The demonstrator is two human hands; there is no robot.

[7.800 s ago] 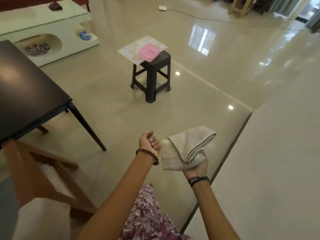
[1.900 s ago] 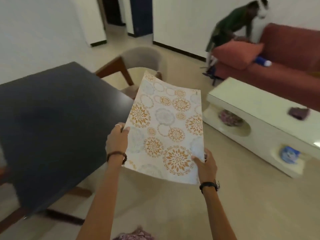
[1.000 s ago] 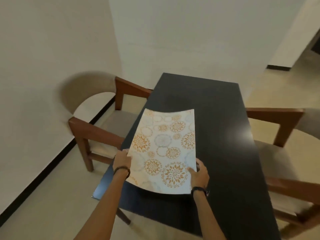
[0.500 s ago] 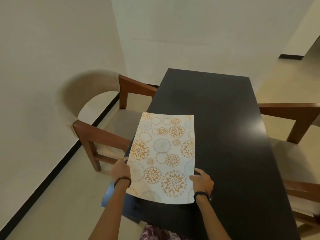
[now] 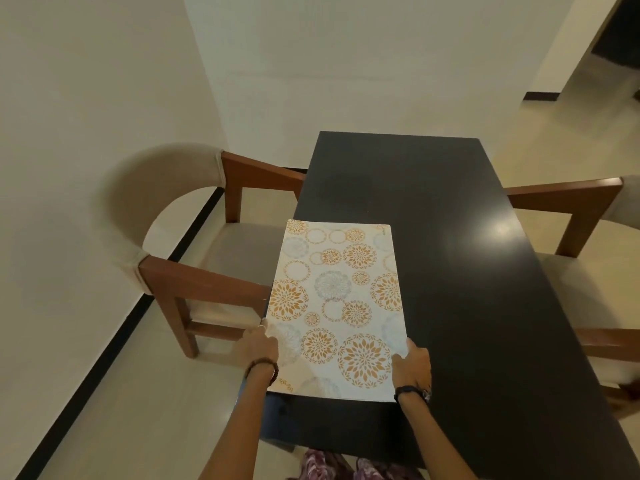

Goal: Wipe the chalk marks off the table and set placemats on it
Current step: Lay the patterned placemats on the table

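- I am gripping the placemat [image 5: 337, 306] by its near corners, left hand [image 5: 258, 344] and right hand [image 5: 412, 363] pinching opposite sides.
- It is lying over the table [image 5: 467, 271]'s near-left part, long axis running away from me, left edge overhanging.

A wooden armchair [image 5: 194, 271] with a curved beige back is standing left of the fingers of the left hand [image 5: 258, 346], against a cream wall [image 5: 86, 98]; black skirting [image 5: 114, 336] is running along the glossy beige floor [image 5: 114, 410]; a second chair [image 5: 581, 216] is sitting beyond and right of the fingers of the right hand [image 5: 412, 363]; soft light is glinting on the dark table [image 5: 502, 230] ahead of them; a dark doorway [image 5: 620, 36] is opening far beyond, to the right.
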